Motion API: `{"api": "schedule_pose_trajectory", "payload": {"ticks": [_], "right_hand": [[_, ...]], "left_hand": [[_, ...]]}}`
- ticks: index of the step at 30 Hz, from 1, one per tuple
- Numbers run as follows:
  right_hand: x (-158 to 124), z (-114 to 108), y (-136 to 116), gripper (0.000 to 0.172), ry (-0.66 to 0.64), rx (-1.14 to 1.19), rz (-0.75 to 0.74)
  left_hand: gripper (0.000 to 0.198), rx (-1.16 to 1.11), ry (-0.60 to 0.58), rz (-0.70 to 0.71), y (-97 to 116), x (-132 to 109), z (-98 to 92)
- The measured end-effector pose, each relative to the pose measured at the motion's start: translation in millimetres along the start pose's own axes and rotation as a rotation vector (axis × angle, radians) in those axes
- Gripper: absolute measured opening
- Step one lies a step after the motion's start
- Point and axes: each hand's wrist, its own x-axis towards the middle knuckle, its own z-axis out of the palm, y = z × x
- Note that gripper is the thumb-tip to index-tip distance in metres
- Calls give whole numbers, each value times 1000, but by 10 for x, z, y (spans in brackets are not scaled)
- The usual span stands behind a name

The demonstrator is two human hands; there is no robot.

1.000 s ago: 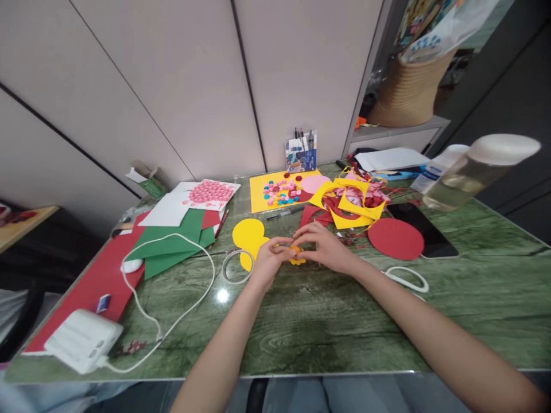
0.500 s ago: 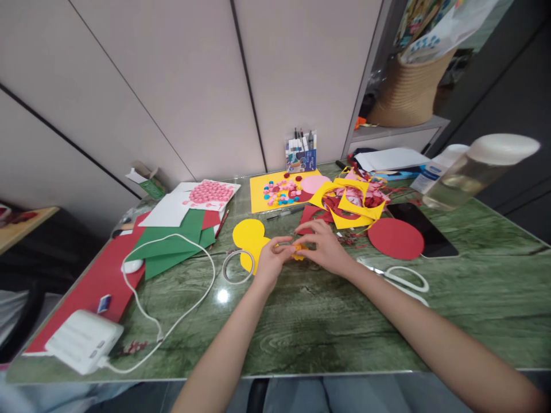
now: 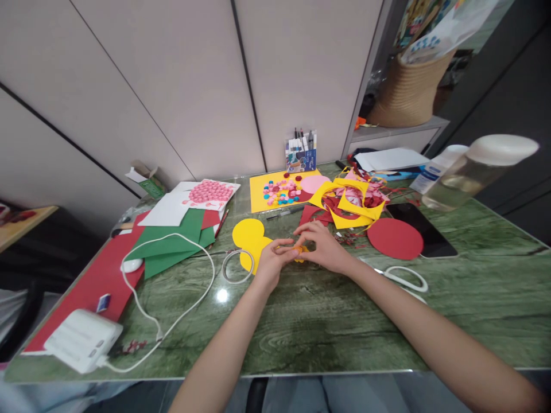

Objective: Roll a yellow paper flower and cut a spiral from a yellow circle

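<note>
Between my two hands, low over the table, is a small yellow-orange paper piece (image 3: 303, 256), mostly covered by fingers. My left hand (image 3: 274, 263) pinches its left side, thumb and fingers drawn together. From the other side, my right hand (image 3: 323, 245) has bent fingers closed on the same piece. Yellow paper circles (image 3: 248, 234) lie just left of my left hand, partly under it. A roll of tape (image 3: 230, 276) rests against their lower edge. White-handled scissors (image 3: 407, 279) lie beside my right forearm.
Yellow and red paper scraps (image 3: 340, 218) are heaped behind my right hand. A red paper circle (image 3: 396, 238) overlaps a black phone (image 3: 434, 238). Coloured paper balls lie on a yellow sheet (image 3: 257, 198). A white cable (image 3: 214, 275) loops across the left side from a power bank (image 3: 84, 341).
My fingers have shifted slightly around the yellow-orange piece, and the right fingers have come closer to the left ones. Other things on the table stay in place.
</note>
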Motion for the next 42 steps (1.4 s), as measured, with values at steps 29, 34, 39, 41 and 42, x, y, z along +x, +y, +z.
{"api": "schedule_pose_trajectory", "payload": {"ticks": [29,34,39,41,42], "right_hand": [[-17,9,-18,5,88,-91,-52],[-4,-48,0,19,-21,-67,-110],[10,-94,35,17,-94,-56,-136],[8,-94,48,16,-118,-51,-145],[5,-90,53,17,-130,-47,-151]], "left_hand": [[42,-93,43,-22,-1,-48,43],[47,-40,27,-19,20,-11,-15],[50,46,-34,-39,66,3,-52],[49,81,-58,-53,85,-3,-67],[49,97,-70,-61,94,-8,-74]]}}
